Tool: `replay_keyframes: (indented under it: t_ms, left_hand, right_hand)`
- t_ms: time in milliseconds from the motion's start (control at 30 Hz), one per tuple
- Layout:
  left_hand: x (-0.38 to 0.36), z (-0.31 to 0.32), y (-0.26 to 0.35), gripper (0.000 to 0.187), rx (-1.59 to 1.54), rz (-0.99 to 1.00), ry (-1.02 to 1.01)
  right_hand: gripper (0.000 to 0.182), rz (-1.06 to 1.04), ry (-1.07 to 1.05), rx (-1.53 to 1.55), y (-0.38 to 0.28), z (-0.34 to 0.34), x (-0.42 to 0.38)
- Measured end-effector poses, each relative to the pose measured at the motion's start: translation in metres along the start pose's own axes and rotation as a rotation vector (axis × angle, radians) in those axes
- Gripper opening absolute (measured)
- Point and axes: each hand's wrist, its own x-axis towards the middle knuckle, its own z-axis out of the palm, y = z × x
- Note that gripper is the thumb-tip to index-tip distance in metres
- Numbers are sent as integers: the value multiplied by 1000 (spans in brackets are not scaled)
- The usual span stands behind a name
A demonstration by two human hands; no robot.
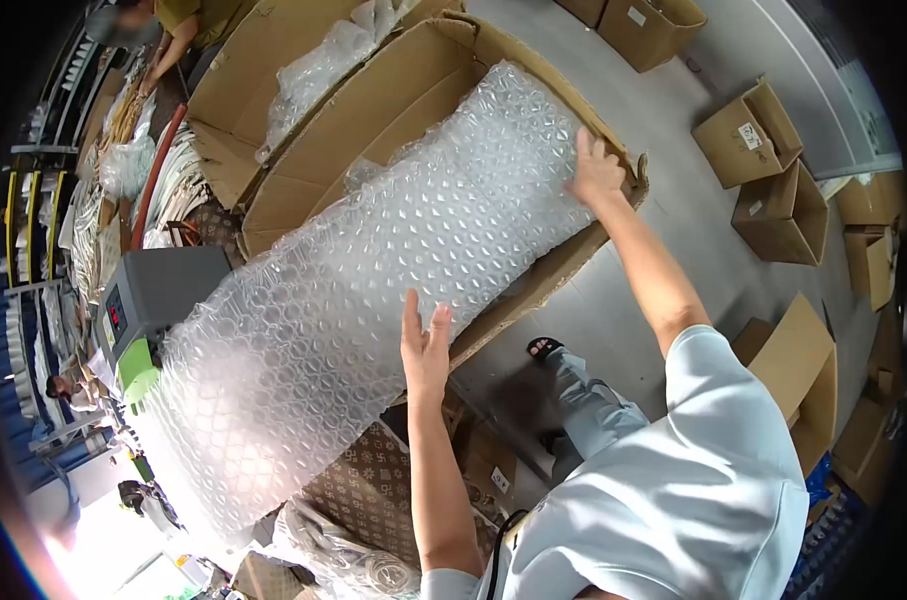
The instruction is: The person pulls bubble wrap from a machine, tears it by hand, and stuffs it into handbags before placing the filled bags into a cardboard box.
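Note:
A long sheet of clear bubble wrap (404, 240) runs from a grey machine (169, 285) with a red display into a large open cardboard box (374, 125). My right hand (598, 172) rests at the sheet's right edge beside the box wall, fingers spread. Near the sheet's front edge is my left hand (427, 350), raised with thumb and fingers apart and nothing in it. A green piece (137, 370) sits at the machine's outlet, next to the sheet.
Several open cardboard boxes (749, 135) stand on the grey floor (574, 330) at right. A brown patterned cloth (369, 480) and crumpled clear plastic (339, 545) lie below the sheet. Another person's arm (177, 48) reaches in at upper left, near piled material. A red tube (159, 175) stands behind the machine.

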Motion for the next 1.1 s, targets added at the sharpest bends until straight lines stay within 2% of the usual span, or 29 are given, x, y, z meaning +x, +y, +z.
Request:
replay_keyframes:
  t_ms: [67,133,167,200,233,267,300,333,367,400,467,500,533,567,600,633,667,700,733,767,800,867,900,933,967,1000,1067,1100]
  left_hand:
    - [1,-11,-12,71,-9,-31,10]
    - [-3,-15,-29,73,-22,-57,18]
    - [-3,-16,-46,78,-169,31,-49]
    - [-1,-14,-54,83,-315,120,-117]
    - [1,-5,-39,83,-316,124,-122]
    - [2,7,-14,89,-197,-16,-20]
    - [1,13,1,96,-71,-162,81]
    - [7,11,-8,99,-76,-87,84]
    - [15,6,-16,103,-81,-5,88]
    - [12,-2,-9,90,-118,-63,119]
    - [-4,-52,-13,76,-56,-107,313]
    - [-20,-72,2,68,15,-208,515]
    - [-29,-98,7,69,334,-390,728]
    - [-43,-152,-39,66,301,-207,802]
    - [-64,-161,-22,70,315,-246,902]
    - [-81,-165,0,74,318,-282,1002]
    - [-96,-174,-2,74,284,-190,1020]
    - [-108,-183,-5,73,250,-96,1039]
    - [-115,-183,-3,73,267,-105,1059]
    - [-122,-182,-3,72,289,-114,1083]
    - [-131,-184,-7,69,355,-19,1020]
    - [-139,-190,-16,68,342,-73,1017]
    - [-145,-193,-14,76,183,-160,904]
    - [-152,-195,-11,76,195,-168,910]
    - [-155,-195,-10,76,235,-167,977]
    - [-153,-195,-12,77,272,-161,1042]
    - [-146,-194,-20,77,302,-164,1063]
    - [-143,-195,-22,77,331,-167,1075]
  right_hand:
    - [94,138,-30,200,18,11,26]
    - [74,161,-258,184,23,38,53]
    - [44,6,-405,426,27,42,58]
    - [35,-26,-363,401,3,19,36]
    - [39,-206,-314,297,-26,10,14]
    - [40,-423,-324,360,-51,12,-18]
    - [30,-657,-266,352,-75,0,-72]
    - [27,-822,-316,547,-91,19,-115]
    - [30,-1108,-278,518,-99,12,-157]
    - [36,-1122,-432,719,-103,17,-191]
    - [53,-1472,-170,623,-93,12,-206]
    - [49,-1448,-703,604,-92,-26,-182]
    - [40,-1270,-784,717,-91,-40,-158]
    - [38,-1126,-548,842,-89,-46,-125]
    - [37,-924,-104,936,-93,-26,-78]
    - [40,-701,291,824,-92,-6,-22]
    - [48,-366,304,759,-84,4,26]
    - [61,-10,106,872,-68,23,72]
    - [71,338,-40,1097,-50,47,100]
    - [67,389,-256,1286,-24,106,143]
    - [69,536,-510,1243,-8,181,196]
    - [72,805,-1162,1603,34,250,286]
    - [72,806,-1172,1598,25,241,277]
    - [74,1025,-1299,1435,17,233,263]
    - [76,1230,-1409,1249,4,231,246]
    - [76,1228,-1416,1244,-18,251,223]
    - [75,824,-28,1360,-58,298,182]
    - [75,820,-40,1366,-61,292,174]
